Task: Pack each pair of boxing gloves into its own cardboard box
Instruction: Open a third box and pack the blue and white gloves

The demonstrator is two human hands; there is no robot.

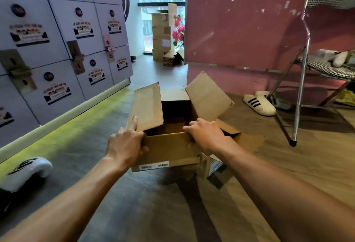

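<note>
wood floor, open box, both hands on its near edge

wood-look floor [76, 145] runs between grey lockers [57, 40] at the left of the frame and a pink wall [240, 21] at the upper right. at the centre a cardboard box [165, 151] stands with its flaps up; its inside is in deep shadow and hard to make out. the left hand [124, 145] grips the near left corner, thumb on the front face, forefinger straight along the left flap. the right hand [207, 136] grips the near right corner, fingers over the top edge, thumb on the front. a second box [215, 165] sits just beside it, mostly hidden by the right forearm and the first box. a white boxing glove [26, 172] lies on the floor at the lower left, cut off by the frame edge, its print unreadable. a folding chair [303, 88] stands at the right, partly out of frame, with a striped slipper [259, 104] near its leg.
</note>
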